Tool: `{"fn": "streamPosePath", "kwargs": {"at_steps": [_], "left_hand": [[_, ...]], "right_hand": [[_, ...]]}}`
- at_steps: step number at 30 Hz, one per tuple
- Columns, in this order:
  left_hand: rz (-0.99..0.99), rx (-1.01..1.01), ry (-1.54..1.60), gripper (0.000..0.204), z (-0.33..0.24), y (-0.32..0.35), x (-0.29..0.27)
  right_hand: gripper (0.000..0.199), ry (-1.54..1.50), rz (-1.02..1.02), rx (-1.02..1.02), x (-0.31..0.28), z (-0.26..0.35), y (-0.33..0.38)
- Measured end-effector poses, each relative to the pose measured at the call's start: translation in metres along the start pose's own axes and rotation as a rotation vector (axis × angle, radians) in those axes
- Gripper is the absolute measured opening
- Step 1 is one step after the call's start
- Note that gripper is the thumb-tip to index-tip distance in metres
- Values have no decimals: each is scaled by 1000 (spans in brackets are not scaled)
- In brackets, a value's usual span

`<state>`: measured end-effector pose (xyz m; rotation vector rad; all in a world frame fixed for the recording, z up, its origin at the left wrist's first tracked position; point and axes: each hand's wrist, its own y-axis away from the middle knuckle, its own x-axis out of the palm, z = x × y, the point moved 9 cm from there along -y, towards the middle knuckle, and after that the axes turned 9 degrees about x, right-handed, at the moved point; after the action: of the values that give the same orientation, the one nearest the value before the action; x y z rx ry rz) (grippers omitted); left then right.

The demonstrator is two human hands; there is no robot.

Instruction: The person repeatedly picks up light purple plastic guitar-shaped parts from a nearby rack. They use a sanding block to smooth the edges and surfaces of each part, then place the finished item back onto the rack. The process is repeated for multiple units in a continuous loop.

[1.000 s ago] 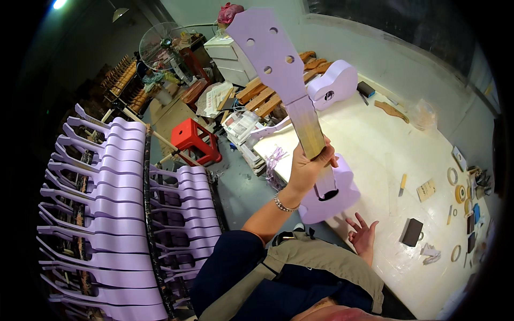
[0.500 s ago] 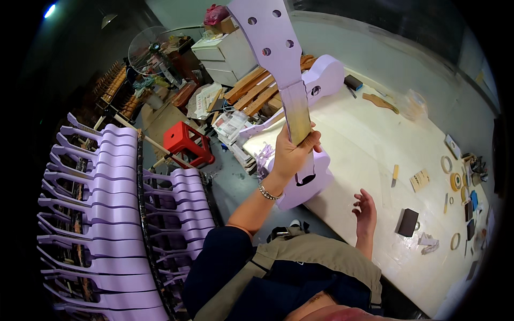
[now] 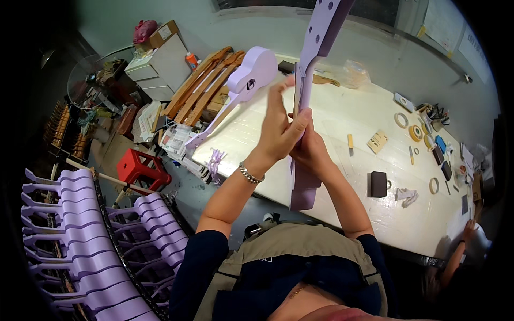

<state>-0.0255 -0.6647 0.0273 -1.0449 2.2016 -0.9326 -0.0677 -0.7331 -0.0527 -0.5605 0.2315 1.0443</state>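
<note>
An instrument workshop; lilac ukuleles (image 3: 83, 224) in close rows; white workbench (image 3: 407, 230) with tape rolls (image 3: 410, 132)

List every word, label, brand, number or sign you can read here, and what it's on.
None can be read.
Newspaper: print too small.
Tan card: print too small.
Wall sheet: marks blurred.
Cardboard box: label too small.
Dark shirt: small white chest mark, illegible.
Held lilac ukulele: no lettering visible.
</note>
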Motion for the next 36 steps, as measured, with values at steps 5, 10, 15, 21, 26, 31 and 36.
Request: {"fn": "streamPosePath", "kwargs": {"at_steps": [5, 10, 15, 21, 26, 31, 36], "left_hand": [[-137, 194, -231, 28, -42, -23, -26], [-169, 119, -38, 22, -40, -29, -30], [-211, 9, 119, 19, -43, -28, -32], [-209, -27, 136, 17, -51, -24, -35], [-204, -31, 177, 18, -57, -20, -30], [-189, 7, 240, 16, -62, -16, -25], [-126, 21, 162, 16, -65, -13, -19]], "right_hand": [[44, -9, -25, 77, -7, 4, 1], [48, 48, -43, 57, -4, 12, 8], [48, 28, -101, 10, -3, 17, 11], [51, 25, -85, 55, -1, 19, 16], [53, -139, 14, 8, 1, 7, 26], [65, -157, 121, 39, 3, -9, 34], [75, -84, 93, -69, -2, -7, 39]]}}
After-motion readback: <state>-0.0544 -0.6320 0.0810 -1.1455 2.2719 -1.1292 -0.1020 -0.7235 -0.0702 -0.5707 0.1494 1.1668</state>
